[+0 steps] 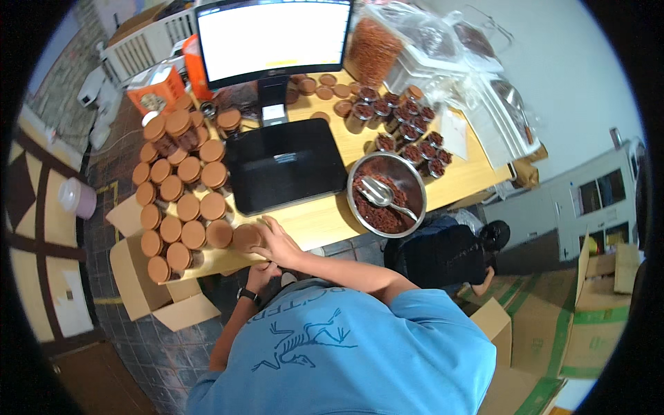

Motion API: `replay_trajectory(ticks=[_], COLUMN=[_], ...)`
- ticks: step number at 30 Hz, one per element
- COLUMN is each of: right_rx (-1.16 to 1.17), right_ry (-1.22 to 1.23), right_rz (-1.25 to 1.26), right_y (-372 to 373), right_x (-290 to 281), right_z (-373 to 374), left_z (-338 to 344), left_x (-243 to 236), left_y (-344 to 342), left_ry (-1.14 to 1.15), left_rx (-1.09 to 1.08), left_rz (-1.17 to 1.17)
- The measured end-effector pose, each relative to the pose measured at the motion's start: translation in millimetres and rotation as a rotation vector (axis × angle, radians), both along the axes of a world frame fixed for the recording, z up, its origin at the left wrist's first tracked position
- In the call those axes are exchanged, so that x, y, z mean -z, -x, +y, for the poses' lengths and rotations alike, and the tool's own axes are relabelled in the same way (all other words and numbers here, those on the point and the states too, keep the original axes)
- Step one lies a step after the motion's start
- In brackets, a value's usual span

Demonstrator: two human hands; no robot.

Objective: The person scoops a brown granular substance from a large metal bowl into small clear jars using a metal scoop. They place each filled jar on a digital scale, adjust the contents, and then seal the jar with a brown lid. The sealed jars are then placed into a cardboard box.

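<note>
One round, flat-topped, plain copper-brown lid [245,237]

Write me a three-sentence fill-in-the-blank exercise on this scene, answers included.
1. The person's ____ hand touches a round brown lid.
2. A silver metal scoop lies ____ the round silver metal bowl.
3. The colour of the person's short-sleeved printed shirt is ____.

Missing words: right; inside; blue.
</note>
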State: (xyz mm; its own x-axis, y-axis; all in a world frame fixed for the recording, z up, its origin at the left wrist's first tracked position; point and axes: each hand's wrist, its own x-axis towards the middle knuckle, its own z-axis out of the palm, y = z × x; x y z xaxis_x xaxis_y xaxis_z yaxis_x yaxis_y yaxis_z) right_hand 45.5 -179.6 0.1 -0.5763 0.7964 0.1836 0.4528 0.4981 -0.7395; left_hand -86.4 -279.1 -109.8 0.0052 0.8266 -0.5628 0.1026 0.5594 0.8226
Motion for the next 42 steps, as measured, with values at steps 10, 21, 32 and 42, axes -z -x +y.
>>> replay_trajectory(ticks=[10,21,32,42], right_rx=[0.161,1.302,1.232,0.959], right_ry=[-0.349,-0.097,-0.058,-0.264], right_rz=[0.643,0.01,0.253,0.068], right_y=[-75.3,-496.9,-500.8,-425.3], right_x=[-62.7,34.3,56.4,-99.7], right_z=[35.3,215.7,260.3,234.5], left_z=[116.9,229.3,228.5,171.2], left_x=[-154.5,-238.3,-191.2,-165.7], left_y=[-129.9,-196.3,-213.0,-150.7], left_ry=[-0.157,-0.192,-0.001,0.04], left_rx=[-0.191,0.004,-0.228,-0.421], left_rz=[-1.297,-0.908,-0.816,-0.809])
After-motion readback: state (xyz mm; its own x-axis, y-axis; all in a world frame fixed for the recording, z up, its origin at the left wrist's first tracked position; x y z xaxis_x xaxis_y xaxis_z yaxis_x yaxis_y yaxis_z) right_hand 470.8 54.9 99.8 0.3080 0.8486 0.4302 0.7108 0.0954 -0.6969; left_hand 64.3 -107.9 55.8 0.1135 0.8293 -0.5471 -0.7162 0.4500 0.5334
